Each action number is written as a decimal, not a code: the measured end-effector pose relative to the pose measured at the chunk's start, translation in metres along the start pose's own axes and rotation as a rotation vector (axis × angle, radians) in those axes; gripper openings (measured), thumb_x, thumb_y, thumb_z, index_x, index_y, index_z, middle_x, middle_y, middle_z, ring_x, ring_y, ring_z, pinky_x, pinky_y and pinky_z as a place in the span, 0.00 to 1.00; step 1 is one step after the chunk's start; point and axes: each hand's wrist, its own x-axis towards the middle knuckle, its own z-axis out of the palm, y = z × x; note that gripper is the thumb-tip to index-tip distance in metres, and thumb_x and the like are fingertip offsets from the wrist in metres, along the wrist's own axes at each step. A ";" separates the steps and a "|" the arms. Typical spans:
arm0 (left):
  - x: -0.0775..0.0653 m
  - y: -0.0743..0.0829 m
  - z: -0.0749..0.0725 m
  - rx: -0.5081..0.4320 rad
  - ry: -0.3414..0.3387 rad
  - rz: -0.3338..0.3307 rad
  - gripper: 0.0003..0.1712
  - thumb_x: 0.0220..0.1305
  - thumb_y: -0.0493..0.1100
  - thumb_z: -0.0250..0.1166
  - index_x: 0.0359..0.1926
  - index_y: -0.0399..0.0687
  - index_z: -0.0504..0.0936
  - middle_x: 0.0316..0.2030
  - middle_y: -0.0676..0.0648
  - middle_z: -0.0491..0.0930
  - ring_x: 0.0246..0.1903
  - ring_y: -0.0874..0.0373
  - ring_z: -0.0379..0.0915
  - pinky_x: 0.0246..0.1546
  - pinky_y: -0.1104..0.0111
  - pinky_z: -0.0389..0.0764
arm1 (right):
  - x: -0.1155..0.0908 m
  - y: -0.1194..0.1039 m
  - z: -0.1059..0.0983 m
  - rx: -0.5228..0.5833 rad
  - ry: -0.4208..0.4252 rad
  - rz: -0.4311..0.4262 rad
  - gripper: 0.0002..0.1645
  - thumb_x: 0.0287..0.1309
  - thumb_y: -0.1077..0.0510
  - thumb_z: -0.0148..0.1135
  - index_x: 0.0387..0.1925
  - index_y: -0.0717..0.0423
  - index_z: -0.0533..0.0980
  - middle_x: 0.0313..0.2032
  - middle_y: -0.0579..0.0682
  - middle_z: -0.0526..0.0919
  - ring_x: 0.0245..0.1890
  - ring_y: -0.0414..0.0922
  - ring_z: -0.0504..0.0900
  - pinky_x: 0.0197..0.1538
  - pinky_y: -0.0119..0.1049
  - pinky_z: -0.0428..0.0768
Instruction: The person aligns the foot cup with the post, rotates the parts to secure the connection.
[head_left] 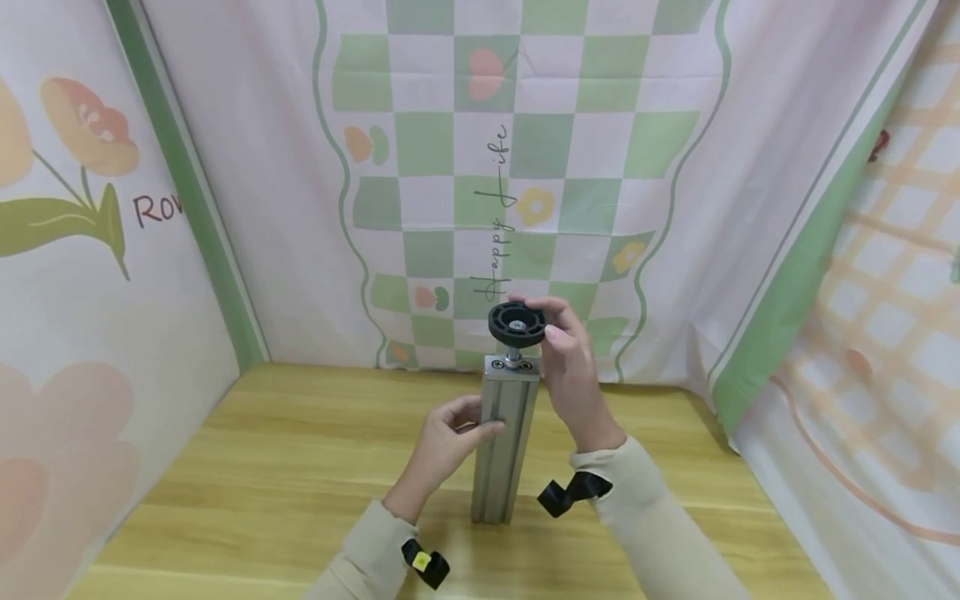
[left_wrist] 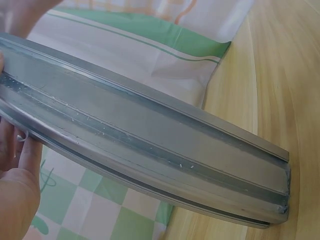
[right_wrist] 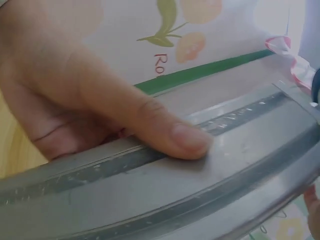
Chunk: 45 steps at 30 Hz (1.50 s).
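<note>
A grey aluminium profile (head_left: 504,442) with long grooves stands upright on the wooden table. From its top end plate rises a short metal stud carrying a round black levelling foot (head_left: 517,323). My left hand (head_left: 448,437) grips the profile above its middle; the thumb (right_wrist: 187,142) lies across the grooved face in the right wrist view. At the foot's right rim, my right hand (head_left: 572,367) pinches with thumb and fingers. The left wrist view shows the profile's lower end (left_wrist: 280,195) against the table, with my left hand at the left edge.
The wooden table (head_left: 300,467) is ringed by printed curtains. A green and white checked curtain (head_left: 487,200) hangs behind the profile, close past my right fingers. Black camera straps sit on the left wrist (head_left: 426,564) and the right wrist (head_left: 573,492).
</note>
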 end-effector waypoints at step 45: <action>-0.001 0.000 0.001 -0.027 -0.006 -0.010 0.19 0.60 0.44 0.75 0.51 0.43 0.84 0.40 0.46 0.83 0.44 0.53 0.80 0.50 0.66 0.83 | 0.006 -0.016 0.002 0.116 -0.164 0.311 0.36 0.72 0.54 0.17 0.77 0.53 0.54 0.74 0.58 0.61 0.76 0.50 0.52 0.73 0.57 0.50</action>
